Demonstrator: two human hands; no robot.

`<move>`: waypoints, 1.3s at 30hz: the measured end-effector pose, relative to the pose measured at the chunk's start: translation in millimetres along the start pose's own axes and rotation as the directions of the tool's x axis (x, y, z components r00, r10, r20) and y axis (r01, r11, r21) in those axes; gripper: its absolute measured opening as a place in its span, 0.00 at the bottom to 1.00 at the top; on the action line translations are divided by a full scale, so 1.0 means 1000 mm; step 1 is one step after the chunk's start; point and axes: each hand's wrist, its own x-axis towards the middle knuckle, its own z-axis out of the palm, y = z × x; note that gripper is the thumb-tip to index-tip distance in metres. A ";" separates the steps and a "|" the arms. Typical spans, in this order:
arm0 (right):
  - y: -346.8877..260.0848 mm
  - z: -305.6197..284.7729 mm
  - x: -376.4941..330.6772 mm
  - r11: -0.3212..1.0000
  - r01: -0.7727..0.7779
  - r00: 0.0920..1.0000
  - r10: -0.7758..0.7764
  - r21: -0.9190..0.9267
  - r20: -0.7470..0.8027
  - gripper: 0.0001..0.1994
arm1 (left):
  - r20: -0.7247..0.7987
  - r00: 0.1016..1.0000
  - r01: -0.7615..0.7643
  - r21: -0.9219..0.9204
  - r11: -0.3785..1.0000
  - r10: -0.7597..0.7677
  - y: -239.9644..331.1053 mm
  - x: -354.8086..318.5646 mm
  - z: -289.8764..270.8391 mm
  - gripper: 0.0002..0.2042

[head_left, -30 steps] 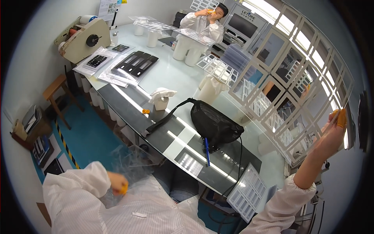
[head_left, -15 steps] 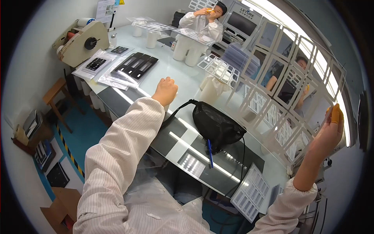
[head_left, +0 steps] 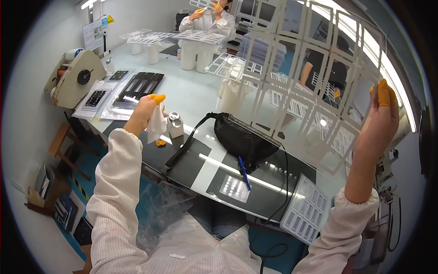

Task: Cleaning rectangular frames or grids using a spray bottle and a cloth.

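My left hand [head_left: 145,113], with a yellow finger cot on at least one fingertip, grips a crumpled white cloth [head_left: 157,124] that hangs below the fingers. Just right of the cloth stands a small white bottle [head_left: 176,128] with a round metal top. Some loose yellow finger cots [head_left: 160,143] lie on the table beneath. At the right, my raised right hand [head_left: 381,114] pinches the edge of a large clear panel [head_left: 295,64] printed with pale rectangular frames. That panel is held up and tilted, and much of the table's far right shows through it.
A black pouch [head_left: 237,137] with a strap and a blue pen [head_left: 244,173] lie on the table. A framed sheet [head_left: 306,209] rests by the near right edge. White canisters [head_left: 188,55] support other sheets. Across the table, a co-worker [head_left: 210,23] holds a sheet. Black panels [head_left: 139,89] lie left.
My left hand has drawn back toward the left, and the white cloth now shows in it. The bottle and loose finger cots have come into sight. My right hand keeps its hold on the panel, now higher.
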 end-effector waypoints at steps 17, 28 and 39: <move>-0.048 -0.008 0.031 0.975 0.035 0.993 -0.008 0.221 -0.121 0.10 | 0.531 0.699 -0.472 0.846 -0.248 0.480 -0.058 -0.017 0.013 0.09; -0.061 0.006 0.027 0.978 -0.080 0.990 0.099 0.193 -0.096 0.11 | 0.718 0.539 -0.461 -0.187 0.868 0.440 0.067 -0.156 0.163 0.22; -0.085 0.027 0.007 0.923 -0.113 0.981 0.162 0.368 -0.105 0.11 | 0.672 0.300 0.030 -0.716 0.697 0.677 0.096 -0.204 0.231 0.39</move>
